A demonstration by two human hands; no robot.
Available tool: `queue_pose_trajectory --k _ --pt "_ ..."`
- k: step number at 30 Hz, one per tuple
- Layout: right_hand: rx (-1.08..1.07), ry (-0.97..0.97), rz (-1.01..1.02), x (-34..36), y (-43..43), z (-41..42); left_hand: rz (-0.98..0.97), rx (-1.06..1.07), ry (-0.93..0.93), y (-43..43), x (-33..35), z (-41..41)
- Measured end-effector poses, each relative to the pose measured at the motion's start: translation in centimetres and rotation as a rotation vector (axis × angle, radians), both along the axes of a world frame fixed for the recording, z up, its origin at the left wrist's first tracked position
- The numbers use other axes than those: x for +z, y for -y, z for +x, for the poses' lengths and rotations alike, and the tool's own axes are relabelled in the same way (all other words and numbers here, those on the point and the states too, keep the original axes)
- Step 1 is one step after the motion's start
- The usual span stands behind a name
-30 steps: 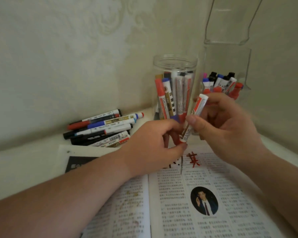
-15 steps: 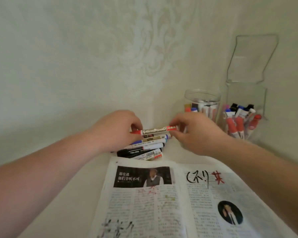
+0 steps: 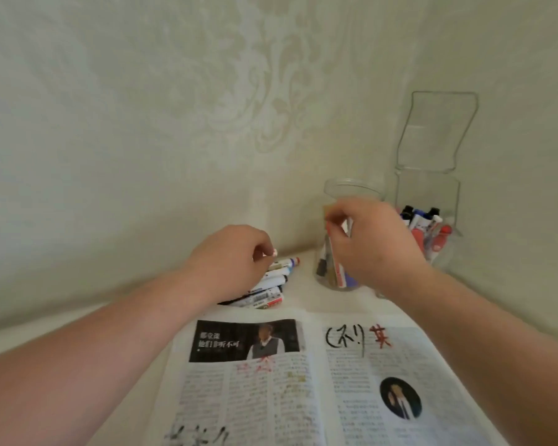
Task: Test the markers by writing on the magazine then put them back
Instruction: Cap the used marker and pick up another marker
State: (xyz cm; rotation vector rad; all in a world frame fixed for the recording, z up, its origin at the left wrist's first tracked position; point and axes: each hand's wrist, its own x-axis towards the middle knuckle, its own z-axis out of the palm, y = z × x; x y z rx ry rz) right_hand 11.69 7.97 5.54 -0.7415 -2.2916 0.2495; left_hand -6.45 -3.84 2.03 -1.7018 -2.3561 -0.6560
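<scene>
An open magazine (image 3: 303, 397) lies in front of me, with black and red test scribbles on its pages. My left hand (image 3: 229, 259) hovers over a pile of markers (image 3: 268, 291) by the wall, fingers curled round a marker whose white and red end (image 3: 274, 252) sticks out. My right hand (image 3: 371, 246) is in front of a clear round jar (image 3: 351, 188) of markers. Its thumb and fingers pinch the top of a red and white marker (image 3: 337, 265) standing in the jar. Most of the jar is hidden by this hand.
A clear box (image 3: 432, 194) with its lid flipped up stands at the right against the wall and holds several red, blue and black markers (image 3: 429, 226). Patterned walls close off the back and right of the pale tabletop (image 3: 335, 304).
The red marker, held level between both hands half a second ago, is now in my left hand alone over the pile. My right hand has moved right to the jar.
</scene>
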Motion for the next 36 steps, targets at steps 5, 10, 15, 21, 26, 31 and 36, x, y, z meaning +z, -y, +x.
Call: queue_pose_trajectory --k 5,10,15,21,26,31,36 --pt "-0.174 -0.157 -0.075 2.9 -3.2 5.6 -0.053 -0.249 0.07 -3.0 0.5 6.3" --pt "-0.339 -0.067 -0.12 5.8 -8.0 8.5 0.086 -0.355 0.118 -5.4 -1.9 9.3" --pt "-0.375 0.248 -0.202 6.2 -9.4 7.9 0.237 -0.325 0.143 -5.7 -4.9 9.6" --pt "-0.423 0.462 -0.22 6.9 -9.2 7.4 0.295 -0.3 0.168 -5.4 -5.5 8.9" --pt "-0.426 0.609 -0.24 7.4 -8.7 7.2 0.298 -0.278 0.166 -5.5 -5.7 9.0" --pt "-0.447 0.677 -0.201 7.4 -8.4 6.8 0.275 -0.28 0.158 -5.6 -5.7 9.1" --pt "-0.487 0.269 0.038 8.7 -6.8 9.1 0.259 -0.275 0.169 -5.5 -5.7 9.2"
